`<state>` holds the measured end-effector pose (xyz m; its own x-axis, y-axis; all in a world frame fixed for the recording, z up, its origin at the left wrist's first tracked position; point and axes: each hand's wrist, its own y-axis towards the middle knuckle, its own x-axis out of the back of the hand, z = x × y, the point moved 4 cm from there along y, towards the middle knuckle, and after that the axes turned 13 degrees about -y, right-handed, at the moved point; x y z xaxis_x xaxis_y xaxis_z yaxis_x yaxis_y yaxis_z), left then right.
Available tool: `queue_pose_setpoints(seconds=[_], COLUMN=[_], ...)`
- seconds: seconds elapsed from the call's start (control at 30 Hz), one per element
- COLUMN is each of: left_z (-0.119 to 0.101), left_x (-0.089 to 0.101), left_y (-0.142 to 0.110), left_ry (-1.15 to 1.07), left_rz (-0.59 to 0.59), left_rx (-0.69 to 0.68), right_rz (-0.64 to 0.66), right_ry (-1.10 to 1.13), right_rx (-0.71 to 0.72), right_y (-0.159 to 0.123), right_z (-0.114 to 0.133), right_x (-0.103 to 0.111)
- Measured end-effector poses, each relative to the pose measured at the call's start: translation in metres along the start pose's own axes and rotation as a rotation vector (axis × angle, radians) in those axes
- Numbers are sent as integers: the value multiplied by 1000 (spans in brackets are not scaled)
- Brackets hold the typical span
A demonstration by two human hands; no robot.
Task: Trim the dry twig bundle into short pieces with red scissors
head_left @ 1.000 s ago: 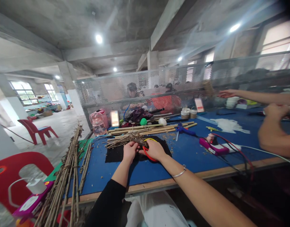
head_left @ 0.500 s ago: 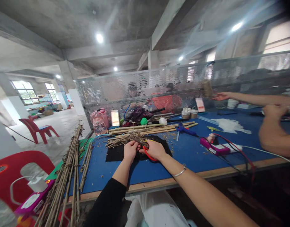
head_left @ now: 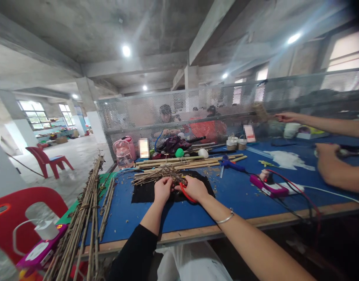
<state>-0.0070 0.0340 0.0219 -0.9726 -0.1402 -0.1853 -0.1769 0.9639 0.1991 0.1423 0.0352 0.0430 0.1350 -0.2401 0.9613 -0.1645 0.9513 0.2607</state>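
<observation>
My right hand [head_left: 196,188] is closed around red-handled cutters [head_left: 187,194], whose jaws point away from me and are partly hidden. Close beside it, my left hand [head_left: 163,190] pinches a thin twig near those jaws, though the fingers cover most of the twig. Both hands are over a black cloth [head_left: 145,195] on the blue table. A pile of short, thin twigs [head_left: 148,176] lies on the cloth's far left side, just beyond my left hand.
Long sticks [head_left: 193,164] lie behind the cloth. A blue glue gun [head_left: 232,164] and a purple power strip [head_left: 267,187] with cables are on the right. Bundled branches [head_left: 82,218] lean at the left edge. A co-worker's arm [head_left: 328,121] reaches in from the right.
My hands stay together at the cutters, with only a slight shift. The view has moved a little. The co-worker's hand on the right has drawn back from the brown block.
</observation>
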Motion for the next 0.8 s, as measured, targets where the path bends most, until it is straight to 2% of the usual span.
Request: queue_pose_setpoints(seconds=[0.23,0.43,0.63,0.8], left_z=[5,4,8,6], left_x=[4,2,-2,-4], left_y=[3,4,4,1], left_ry=[64,-34,-45,-82], left_rz=[-37,-25,49,57], left_rx=[-3,20,23,44], right_rz=[39,-42,-92,-127], right_ry=[-20,-9,23,18], right_rx=[11,41,97,143], right_y=[1,0,-2,-3], right_z=[-1,-1,4,8], right_x=[-4,-4,1,7])
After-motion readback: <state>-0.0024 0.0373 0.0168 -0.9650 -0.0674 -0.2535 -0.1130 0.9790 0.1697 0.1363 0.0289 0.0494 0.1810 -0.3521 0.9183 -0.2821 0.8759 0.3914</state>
